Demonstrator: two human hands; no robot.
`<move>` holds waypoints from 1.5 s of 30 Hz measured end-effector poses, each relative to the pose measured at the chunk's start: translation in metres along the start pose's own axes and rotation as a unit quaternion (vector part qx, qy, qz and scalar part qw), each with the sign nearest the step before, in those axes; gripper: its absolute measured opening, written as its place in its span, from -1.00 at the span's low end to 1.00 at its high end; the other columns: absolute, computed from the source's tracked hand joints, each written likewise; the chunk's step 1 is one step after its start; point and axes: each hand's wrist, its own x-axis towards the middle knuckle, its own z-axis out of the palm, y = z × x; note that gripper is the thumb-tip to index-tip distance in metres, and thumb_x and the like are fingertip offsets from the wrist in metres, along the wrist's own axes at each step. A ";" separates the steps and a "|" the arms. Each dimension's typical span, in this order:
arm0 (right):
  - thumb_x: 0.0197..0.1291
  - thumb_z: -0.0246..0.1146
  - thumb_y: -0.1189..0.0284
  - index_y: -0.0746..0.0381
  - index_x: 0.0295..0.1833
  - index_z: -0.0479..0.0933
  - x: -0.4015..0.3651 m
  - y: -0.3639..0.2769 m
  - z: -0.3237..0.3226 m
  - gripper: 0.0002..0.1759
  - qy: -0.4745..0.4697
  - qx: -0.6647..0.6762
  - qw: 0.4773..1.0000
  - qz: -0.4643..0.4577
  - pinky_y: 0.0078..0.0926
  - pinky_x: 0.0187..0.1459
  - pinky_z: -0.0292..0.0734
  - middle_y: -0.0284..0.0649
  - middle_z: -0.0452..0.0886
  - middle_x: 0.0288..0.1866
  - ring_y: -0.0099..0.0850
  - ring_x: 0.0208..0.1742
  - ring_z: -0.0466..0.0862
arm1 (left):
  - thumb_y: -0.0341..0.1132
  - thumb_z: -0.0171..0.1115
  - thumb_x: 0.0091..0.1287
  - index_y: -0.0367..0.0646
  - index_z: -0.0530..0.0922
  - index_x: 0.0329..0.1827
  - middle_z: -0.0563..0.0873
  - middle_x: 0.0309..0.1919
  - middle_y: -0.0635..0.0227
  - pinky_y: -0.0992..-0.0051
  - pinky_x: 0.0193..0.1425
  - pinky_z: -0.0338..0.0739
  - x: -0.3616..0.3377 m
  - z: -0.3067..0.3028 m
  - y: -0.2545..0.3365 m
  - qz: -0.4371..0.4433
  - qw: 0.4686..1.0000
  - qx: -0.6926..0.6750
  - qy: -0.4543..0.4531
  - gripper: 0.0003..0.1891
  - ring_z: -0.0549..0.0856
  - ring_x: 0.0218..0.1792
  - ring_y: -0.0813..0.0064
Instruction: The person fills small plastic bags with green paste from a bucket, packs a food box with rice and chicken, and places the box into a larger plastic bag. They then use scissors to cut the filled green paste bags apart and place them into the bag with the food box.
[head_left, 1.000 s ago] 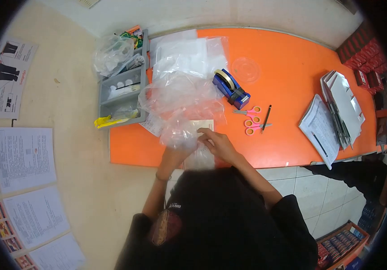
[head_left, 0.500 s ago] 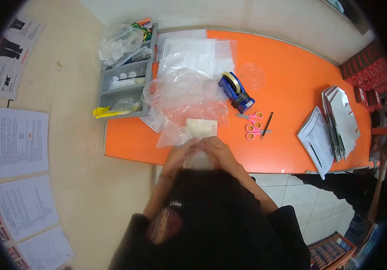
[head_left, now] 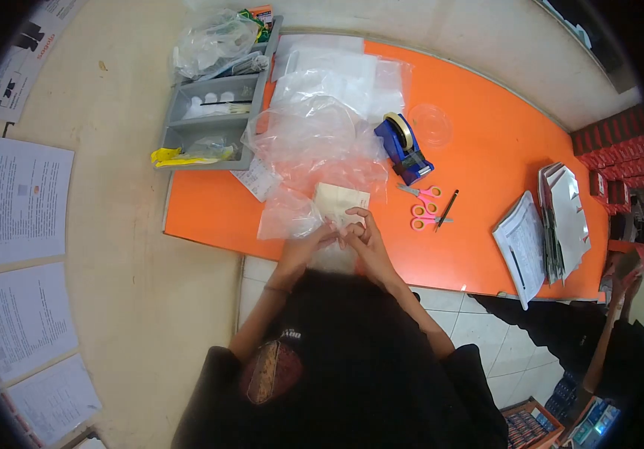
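Note:
My left hand [head_left: 307,248] is closed at the table's front edge, its fingertips pinching a clear plastic bag [head_left: 333,262] that hangs toward my body. Facing it, my right hand [head_left: 369,245] pinches the same plastic, with some fingers bent and raised. What lies between the fingertips is too small to make out fully. Just beyond both hands is a cream-coloured paper or card [head_left: 339,200]. A loose clear plastic sheet [head_left: 288,215] lies beside my left hand, next to more crumpled clear plastic [head_left: 314,131].
A grey compartment tray [head_left: 256,112] stands at the left. Right of the plastic are a blue tape dispenser [head_left: 406,153], pink-handled scissors [head_left: 428,212] and a black pen [head_left: 448,208]. Papers [head_left: 520,243] and a stack of folders [head_left: 561,221] lie farther right. A co-worker's arm [head_left: 608,329] shows at the right edge.
My view has turned slightly. My hands have moved a little apart at the fingers, and the right fingers have lifted. More of the co-worker's arm shows at the right.

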 end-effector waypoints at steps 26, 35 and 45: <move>0.33 0.12 0.58 0.22 0.22 0.16 0.004 0.001 0.001 -0.58 0.012 -0.014 1.000 0.002 -0.58 -0.15 0.37 -0.36 0.47 -0.48 -0.58 -0.37 0.49 | -0.27 0.30 0.28 -0.34 0.51 0.02 0.66 -0.13 0.23 0.41 0.09 0.59 0.001 0.000 -0.003 0.045 0.999 0.008 -0.024 -0.64 0.68 -0.09 0.40; 0.34 0.12 0.56 0.23 0.23 0.18 0.001 -0.001 -0.002 -0.59 0.005 -0.007 1.000 0.003 -0.53 -0.06 0.36 -0.33 0.48 -0.41 -0.53 -0.28 0.50 | -0.24 0.32 0.27 -0.27 0.52 -0.03 0.65 -0.10 0.26 0.42 0.11 0.58 -0.003 0.009 0.005 -0.009 0.999 0.008 0.029 -0.67 0.67 -0.08 0.41; 0.35 0.10 0.58 0.21 0.21 0.18 0.002 0.000 -0.002 -0.62 -0.001 -0.019 1.000 -0.009 -0.59 -0.17 0.40 -0.36 0.46 -0.48 -0.58 -0.36 0.51 | -0.23 0.31 0.28 -0.31 0.53 0.02 0.65 -0.09 0.25 0.43 0.11 0.58 -0.006 0.012 0.009 -0.007 1.000 0.016 0.023 -0.64 0.67 -0.06 0.40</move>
